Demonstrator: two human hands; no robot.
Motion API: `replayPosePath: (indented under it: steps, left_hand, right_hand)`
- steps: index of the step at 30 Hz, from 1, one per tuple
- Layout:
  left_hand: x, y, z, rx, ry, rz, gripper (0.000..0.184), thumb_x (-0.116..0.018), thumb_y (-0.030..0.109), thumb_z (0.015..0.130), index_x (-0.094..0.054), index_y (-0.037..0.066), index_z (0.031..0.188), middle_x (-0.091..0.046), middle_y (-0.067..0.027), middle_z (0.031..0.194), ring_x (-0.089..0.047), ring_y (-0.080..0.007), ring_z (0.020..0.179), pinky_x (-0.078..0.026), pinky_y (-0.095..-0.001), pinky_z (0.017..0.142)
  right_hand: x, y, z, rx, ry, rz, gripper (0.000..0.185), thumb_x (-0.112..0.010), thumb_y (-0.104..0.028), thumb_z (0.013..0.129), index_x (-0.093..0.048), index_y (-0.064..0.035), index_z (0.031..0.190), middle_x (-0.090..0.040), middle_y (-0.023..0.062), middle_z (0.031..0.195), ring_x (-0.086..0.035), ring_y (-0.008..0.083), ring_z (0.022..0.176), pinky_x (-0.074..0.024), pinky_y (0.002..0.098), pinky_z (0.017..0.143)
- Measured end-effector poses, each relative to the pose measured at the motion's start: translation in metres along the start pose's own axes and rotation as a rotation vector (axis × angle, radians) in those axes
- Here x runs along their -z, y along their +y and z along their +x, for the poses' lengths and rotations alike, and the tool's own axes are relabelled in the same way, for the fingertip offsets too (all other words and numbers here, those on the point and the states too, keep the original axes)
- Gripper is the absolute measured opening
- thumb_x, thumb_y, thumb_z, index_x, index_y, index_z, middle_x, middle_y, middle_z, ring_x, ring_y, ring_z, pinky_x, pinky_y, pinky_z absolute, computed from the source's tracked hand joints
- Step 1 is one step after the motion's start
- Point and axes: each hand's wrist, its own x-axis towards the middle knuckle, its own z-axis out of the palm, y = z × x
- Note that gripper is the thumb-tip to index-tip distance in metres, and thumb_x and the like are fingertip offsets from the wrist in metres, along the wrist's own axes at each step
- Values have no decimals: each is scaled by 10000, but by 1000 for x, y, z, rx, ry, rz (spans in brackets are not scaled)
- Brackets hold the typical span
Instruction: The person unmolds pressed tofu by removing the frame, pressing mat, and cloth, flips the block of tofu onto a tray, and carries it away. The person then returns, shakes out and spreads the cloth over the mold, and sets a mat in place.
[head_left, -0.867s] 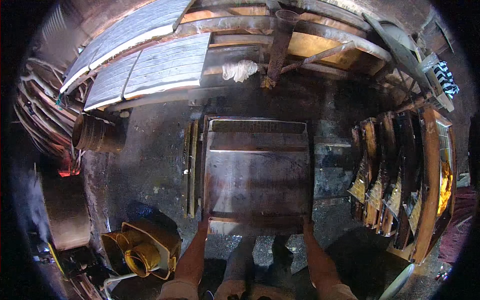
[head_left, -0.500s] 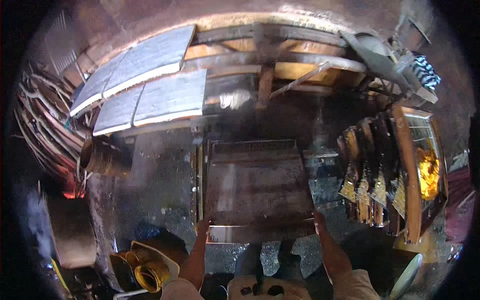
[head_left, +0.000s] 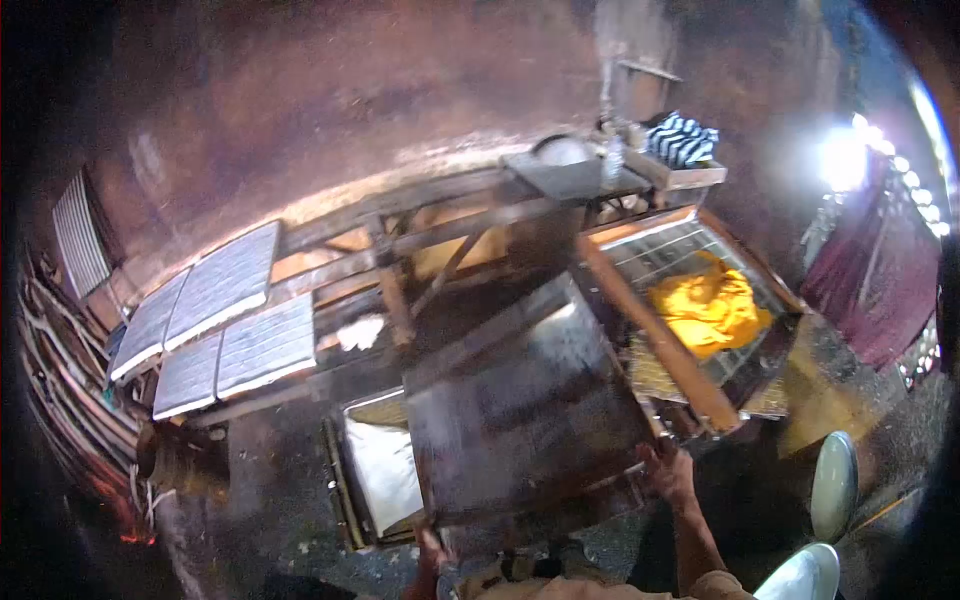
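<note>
A large dark wooden frame or board (head_left: 520, 400), tilted and partly blurred, spans the middle of the view. My left hand (head_left: 432, 548) grips its lower left corner, and my right hand (head_left: 668, 474) holds its lower right corner. Beneath and to the left of the board shows a framed tray with a white sheet (head_left: 385, 465). Close to the board's right edge stands a stack topped by a wooden frame (head_left: 655, 335) with wire mesh, on which a bunched yellow cloth (head_left: 708, 305) lies.
Grey-white panels (head_left: 265, 345) lean on a wooden rack (head_left: 390, 285) at the back left. Branches (head_left: 75, 385) pile up at the far left, beside a metal drum (head_left: 180, 455). A striped cloth (head_left: 682, 140) sits in a box at the back. Two pale oval objects (head_left: 835, 485) stand at the lower right.
The view has turned right. The board has lifted and swung towards the right-hand stack, tilting, with both hands on it. The white sheet beneath it has come into sight.
</note>
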Motion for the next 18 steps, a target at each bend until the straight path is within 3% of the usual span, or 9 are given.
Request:
replayPosePath:
  steps: [3,5,7,9,11,13,14,16,18]
  left_hand:
    - [-76,-52,111,-346,-469,66,280,-580,347,833,-594,68,829,-562,-19,774,-545,-147,705,-435,-360,562]
    - [-207,-26,74,-329,-498,266,301,-589,339,824,-613,43,879,-571,-24,810,-530,-163,730,-445,-364,635]
    - [-327,-9,67,-261,-588,296,351,-609,344,813,-635,20,945,-595,-52,856,-537,-200,769,-459,-370,703]
    - [-428,14,3,-548,-567,555,394,-643,333,796,-638,6,1016,-611,-87,912,-554,-213,806,-458,-342,707]
    - [-503,17,-28,-116,-603,496,429,-673,318,777,-627,-25,1029,-617,-108,957,-562,-216,856,-438,-322,751]
    - [-541,15,-54,-282,-909,612,497,-696,343,749,-615,-71,1013,-613,-138,976,-559,-232,881,-428,-337,776]
    - [-556,1,-55,-280,-908,611,497,-696,343,749,-615,-71,1013,-613,-138,976,-559,-232,881,-428,-337,776]
    - [-589,-27,-57,-309,-632,681,469,-726,363,730,-635,-46,941,-617,-126,931,-581,-232,842,-455,-375,732]
    - [-610,-43,-62,-369,-451,854,497,-747,383,706,-639,-42,943,-616,-128,937,-584,-234,853,-456,-390,739]
  right_hand:
    - [94,40,3,265,175,422,343,-608,-189,822,-564,0,1105,-628,100,870,-578,172,762,-449,308,656]
    - [151,60,18,172,203,676,272,-581,-117,800,-581,38,1024,-582,44,824,-516,132,739,-430,279,665]
    - [203,91,32,308,271,818,249,-593,-99,774,-585,51,973,-566,29,821,-508,133,758,-422,273,696]
    - [250,144,58,132,313,765,236,-607,-105,770,-586,44,951,-576,28,833,-514,131,762,-418,274,713]
    - [288,188,86,162,263,869,265,-637,-124,768,-598,31,980,-614,89,932,-566,181,881,-439,306,789]
    - [308,239,123,26,296,1050,260,-631,-150,780,-606,12,982,-612,68,918,-562,159,861,-430,292,756]
    - [316,240,124,24,295,1048,260,-631,-150,780,-606,12,982,-612,68,918,-562,159,861,-430,292,756]
    - [332,236,131,-108,309,887,244,-622,-216,812,-605,-14,947,-602,41,912,-542,128,836,-426,281,731]
    - [331,314,175,1,331,845,275,-635,-223,799,-604,-23,985,-600,41,918,-547,138,802,-439,294,698]
